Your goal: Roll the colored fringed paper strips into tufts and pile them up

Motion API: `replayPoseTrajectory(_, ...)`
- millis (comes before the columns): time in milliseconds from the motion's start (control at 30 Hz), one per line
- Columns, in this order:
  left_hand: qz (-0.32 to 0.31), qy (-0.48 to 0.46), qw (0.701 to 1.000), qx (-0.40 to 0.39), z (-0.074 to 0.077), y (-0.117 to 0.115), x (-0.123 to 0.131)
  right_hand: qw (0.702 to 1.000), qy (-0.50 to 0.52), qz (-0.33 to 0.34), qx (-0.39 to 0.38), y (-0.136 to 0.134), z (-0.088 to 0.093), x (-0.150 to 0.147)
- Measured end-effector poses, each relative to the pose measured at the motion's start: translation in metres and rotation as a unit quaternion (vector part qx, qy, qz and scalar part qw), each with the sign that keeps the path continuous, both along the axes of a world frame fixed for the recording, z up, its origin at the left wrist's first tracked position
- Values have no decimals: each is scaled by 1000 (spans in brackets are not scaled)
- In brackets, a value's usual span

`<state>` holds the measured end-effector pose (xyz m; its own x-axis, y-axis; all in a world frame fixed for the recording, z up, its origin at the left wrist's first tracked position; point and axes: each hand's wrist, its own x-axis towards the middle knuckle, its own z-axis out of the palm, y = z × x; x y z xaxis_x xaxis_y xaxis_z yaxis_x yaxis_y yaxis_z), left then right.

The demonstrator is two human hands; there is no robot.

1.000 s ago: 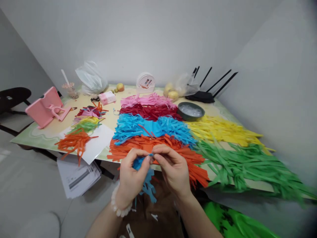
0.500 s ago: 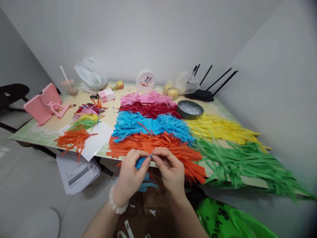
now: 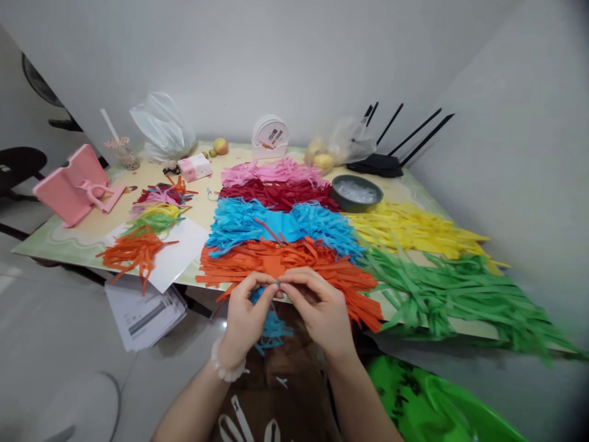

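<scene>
A blue fringed tassel (image 3: 273, 328) hangs below my hands, just in front of the table edge. My left hand (image 3: 248, 310) pinches its top between thumb and fingertips. Against it, my right hand (image 3: 317, 307) is closed too, thumb and forefinger meeting on the same small blue tip. My fingers hide most of that tip. Right behind the hands lies orange fringe (image 3: 230, 263), then blue fringe (image 3: 234, 227), dark red fringe (image 3: 271, 195) and pink fringe (image 3: 267, 172) in rows. Finished-looking small tassels in mixed colours, with an orange tassel (image 3: 133, 253) nearest, lie at left.
Yellow fringe (image 3: 414, 228) and green fringe (image 3: 460, 294) spread along the table's right side. A dark bowl (image 3: 356, 193) stands behind them. A pink stand (image 3: 69, 187), a drink cup (image 3: 123, 153) and plastic bag (image 3: 165, 132) are at left. A green bag (image 3: 427, 405) sits below right.
The view has shifted slightly, with the table items appearing a little higher. My hands stay together at the blue tip, and more of the hanging blue fringe shows beneath them.
</scene>
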<state>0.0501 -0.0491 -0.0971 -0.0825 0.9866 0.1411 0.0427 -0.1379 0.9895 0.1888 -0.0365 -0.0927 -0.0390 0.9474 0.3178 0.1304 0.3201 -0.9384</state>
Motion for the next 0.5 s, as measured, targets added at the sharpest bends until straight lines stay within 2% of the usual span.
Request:
replayPoseTrajectory(100, -15, -41, 999, -20, -2, 0, 2, 998, 51, 1, -39, 2, -4, -1)
replayPoseTrajectory(200, 10, -10, 1000, -2, -3, 0, 2, 995, 82, 9, -61, 3, -8, -4)
replayPoseTrajectory(300, 14, 5, 1000, 13, -6, -1, 2, 994, 95, 5, -57, 3, -10, -5)
replayPoseTrajectory(400, -21, 14, 1000, 7, -8, -3, 0, 991, 120, -21, -49, 4, -9, -3)
replayPoseTrajectory(500, -30, 26, 999, 4, -8, -5, -3, 989, 134, -41, -41, 2, -8, -4)
